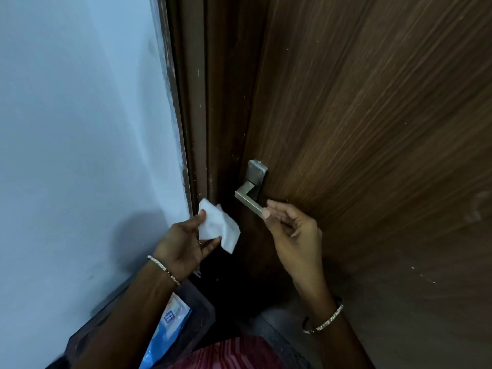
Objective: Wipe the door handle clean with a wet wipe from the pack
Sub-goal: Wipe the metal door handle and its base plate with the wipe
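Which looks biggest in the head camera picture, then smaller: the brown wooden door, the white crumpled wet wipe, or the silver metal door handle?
1. Brown wooden door, by far.
2. White crumpled wet wipe.
3. Silver metal door handle.
The wipe and handle look close in size, and the wipe sits nearer the camera, so that order is unsure.

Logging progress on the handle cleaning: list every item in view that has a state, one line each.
wet wipe: out of the pack, crumpled, held off the handle.
left hand: gripping the wipe.
right hand: fingertips pinching the lever's free end.
door handle: lever about level, not yet touched by the wipe.
door: appears shut against its frame.
wipe pack: lying below the left arm; flap hidden.
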